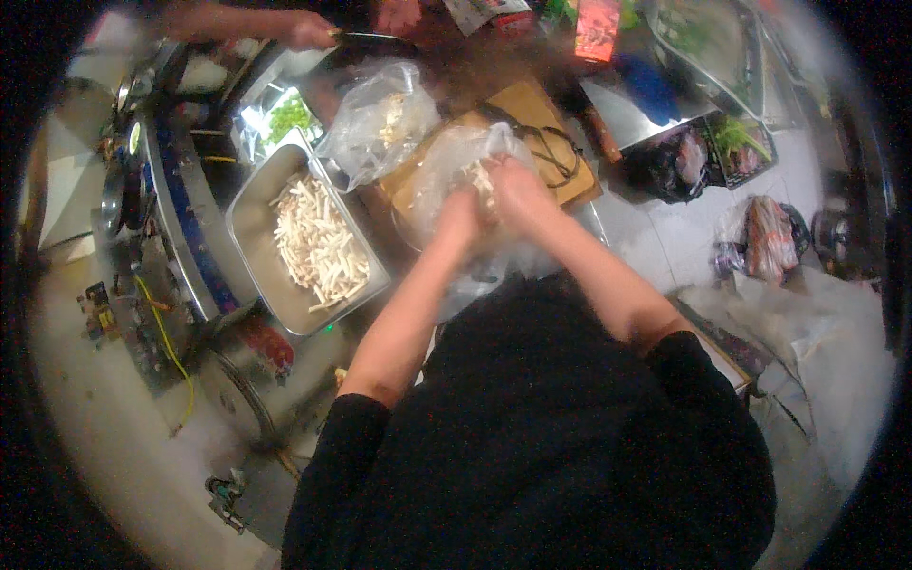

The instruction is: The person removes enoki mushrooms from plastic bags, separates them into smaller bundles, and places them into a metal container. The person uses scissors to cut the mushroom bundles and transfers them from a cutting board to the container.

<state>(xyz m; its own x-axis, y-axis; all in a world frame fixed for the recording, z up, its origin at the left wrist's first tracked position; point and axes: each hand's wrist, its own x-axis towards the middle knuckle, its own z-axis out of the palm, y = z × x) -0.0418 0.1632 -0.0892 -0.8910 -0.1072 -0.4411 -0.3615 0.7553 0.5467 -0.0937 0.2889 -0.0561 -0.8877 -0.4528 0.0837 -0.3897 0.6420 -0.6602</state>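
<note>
Both my hands are together at a translucent plastic bag (pixel 442 153) lying over a wooden board (pixel 524 107). My left hand (pixel 463 210) is at the bag's near side, against pale, stick-like food pieces (pixel 480 182). On the other side of those pieces is my right hand (pixel 506 174), its fingers curled at them. Blur and the bag hide the fingertips, so the exact grip of each hand cannot be told. To the left, a steel tray (pixel 256 246) holds a heap of similar pale cut pieces (pixel 320 242).
Another plastic bag (pixel 370 125) with pale food lies beyond the tray, near a container of chopped greens (pixel 288 117). A dark cord (pixel 552 146) crosses the board. At the upper left, another person's hand (pixel 313 30) holds a knife (pixel 374 35). Filled bags (pixel 766 239) stand at right.
</note>
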